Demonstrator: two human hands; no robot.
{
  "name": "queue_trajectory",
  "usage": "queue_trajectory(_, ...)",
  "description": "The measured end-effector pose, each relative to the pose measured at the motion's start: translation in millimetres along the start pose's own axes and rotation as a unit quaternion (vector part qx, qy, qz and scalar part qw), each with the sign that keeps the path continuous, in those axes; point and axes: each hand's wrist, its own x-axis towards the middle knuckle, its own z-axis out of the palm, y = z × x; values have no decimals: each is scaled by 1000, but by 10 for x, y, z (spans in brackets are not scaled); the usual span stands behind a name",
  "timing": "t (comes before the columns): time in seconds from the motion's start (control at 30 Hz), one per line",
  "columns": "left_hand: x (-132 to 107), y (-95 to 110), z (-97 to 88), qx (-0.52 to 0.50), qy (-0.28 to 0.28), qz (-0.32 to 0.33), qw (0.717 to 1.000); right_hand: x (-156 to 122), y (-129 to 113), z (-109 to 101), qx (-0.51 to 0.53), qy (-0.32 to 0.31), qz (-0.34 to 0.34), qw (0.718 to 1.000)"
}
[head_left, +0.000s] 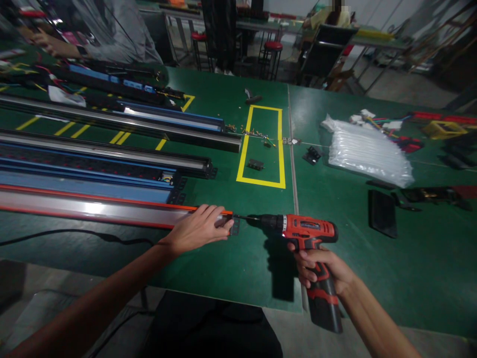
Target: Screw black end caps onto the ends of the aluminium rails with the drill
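Observation:
My right hand [316, 266] is wrapped round the grip of a red and black cordless drill [311, 228]. The drill's long bit [248, 218] points left and reaches the black end bracket [235, 226] of a long orange-edged metal profile [112, 208]. Whether the tip sits in a screw there is too small to tell. Over that same end of the profile lies my left hand [201, 226], its fingers curled across the top and thumb near the bracket, gripping it against the green table [261, 268].
Several long black and blue profiles [156, 161] lie behind, at left. Small screws [257, 133] and a black bracket [256, 164] lie by a yellow tape rectangle [261, 184]. To the right are bubble wrap [368, 151] and a phone [382, 213]. A person in grey [122, 35] works across the table.

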Motion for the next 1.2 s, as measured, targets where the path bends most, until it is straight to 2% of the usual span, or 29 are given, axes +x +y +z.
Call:
queue_trajectory(0.27,4,1,-18,-10,-1,-5,1000,36,12,-57,14,-27,-8,1000)
queue_trajectory(0.6,30,15,-84,-12,-12,-8,1000,63,-28,-97,32,-13,7,999)
queue_trajectory(0.9,54,40,-141,30,-36,-11,999,104,-73,-154,-16,71,24,997)
queue_trajectory(1.2,37,42,-71,37,-31,-11,999,89,-100,-158,-71,138,47,987)
